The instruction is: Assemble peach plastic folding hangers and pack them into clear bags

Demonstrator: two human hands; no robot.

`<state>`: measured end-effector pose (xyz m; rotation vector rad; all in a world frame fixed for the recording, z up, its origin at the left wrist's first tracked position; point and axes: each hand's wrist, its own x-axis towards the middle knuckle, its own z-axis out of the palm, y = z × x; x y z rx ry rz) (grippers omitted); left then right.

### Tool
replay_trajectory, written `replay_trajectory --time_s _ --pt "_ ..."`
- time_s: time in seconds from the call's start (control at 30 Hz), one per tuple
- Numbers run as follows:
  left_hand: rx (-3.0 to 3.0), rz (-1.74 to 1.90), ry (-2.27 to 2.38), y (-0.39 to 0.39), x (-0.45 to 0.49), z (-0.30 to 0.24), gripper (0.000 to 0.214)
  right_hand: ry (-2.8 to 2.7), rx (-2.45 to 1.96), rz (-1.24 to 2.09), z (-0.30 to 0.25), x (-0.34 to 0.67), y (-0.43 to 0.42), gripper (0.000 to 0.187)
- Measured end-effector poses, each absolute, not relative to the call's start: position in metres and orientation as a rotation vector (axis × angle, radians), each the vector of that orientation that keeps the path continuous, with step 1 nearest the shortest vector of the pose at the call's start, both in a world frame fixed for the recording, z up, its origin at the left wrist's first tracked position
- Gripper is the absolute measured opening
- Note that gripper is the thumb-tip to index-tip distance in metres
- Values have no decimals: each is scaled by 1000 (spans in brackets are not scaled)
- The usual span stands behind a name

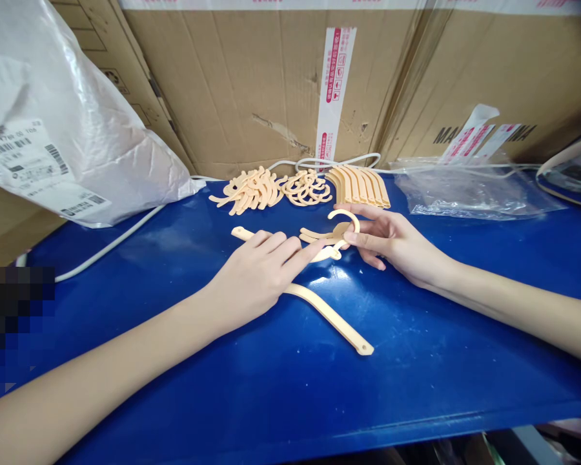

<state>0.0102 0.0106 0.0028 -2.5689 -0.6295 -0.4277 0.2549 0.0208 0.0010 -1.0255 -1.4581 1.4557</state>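
My right hand [385,236] pinches a cream plastic hanger hook [356,223] between thumb and fingers, its curve upward. Below the hook are flat cream connector pieces [326,253], which the index fingertip of my left hand [261,274] touches. That left hand is closed over a curved cream hanger bar [336,316], palm down. One holed bar end sticks out toward the front right, while another holed end [242,233] shows beyond the knuckles. My hand hides the middle, so I cannot tell whether both ends belong to one bar.
At the back of the blue table [416,374] lie a pile of small branched pieces [252,189], a pile of hooks [307,188] and a stack of curved bars [361,186]. Cardboard boxes [252,77], a white bag [91,129], clear plastic bag [474,194] and white cable [111,245] surround them.
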Motion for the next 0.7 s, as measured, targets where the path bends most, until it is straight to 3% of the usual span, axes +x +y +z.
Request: replay_trajectory --time_s 0.17,0.33,0.53,0.6,0.7 --pt "-2554 -428 -670 12 10 2 48 -1442 -1017 1421 -1 256 22 59" --pt "-2550 -498 -750 9 15 5 31 -1440 -991 1378 2 254 21 59" --pt "-2686 -590 -864 -1 22 10 30 -1594 -955 1302 8 252 14 64" --pt "-2835 -641 -1016 -4 22 12 28 -1608 -968 1258 8 251 10 64" --pt "-3072 -832 -1425 -4 19 16 19 -1713 -1050 1191 8 247 1 51"
